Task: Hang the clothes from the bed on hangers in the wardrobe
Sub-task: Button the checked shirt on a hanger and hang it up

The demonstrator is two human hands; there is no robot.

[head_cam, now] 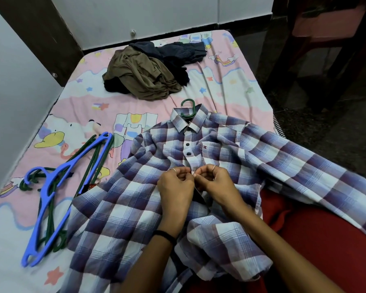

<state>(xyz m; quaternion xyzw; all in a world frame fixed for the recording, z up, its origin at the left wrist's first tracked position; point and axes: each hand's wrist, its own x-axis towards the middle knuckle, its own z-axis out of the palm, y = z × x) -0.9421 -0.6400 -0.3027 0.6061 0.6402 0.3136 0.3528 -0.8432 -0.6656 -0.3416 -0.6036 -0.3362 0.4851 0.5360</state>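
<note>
A purple and white checked shirt (123,208) lies spread face up on the bed (78,106). A green hanger's hook (188,108) sticks out of its collar. Two dark buttons below the collar are fastened. My left hand (175,187) and my right hand (217,182) meet at the shirt's front placket, just below those buttons, each pinching an edge of the fabric. A brown garment (142,75) and dark clothes (178,53) are piled at the far end of the bed.
A blue hanger (51,199) lies on several green hangers (93,157) at the bed's left side. A white wall (13,98) borders the left. Red cloth (317,240) covers my lap at the lower right. Dark floor and wooden furniture (334,39) are to the right.
</note>
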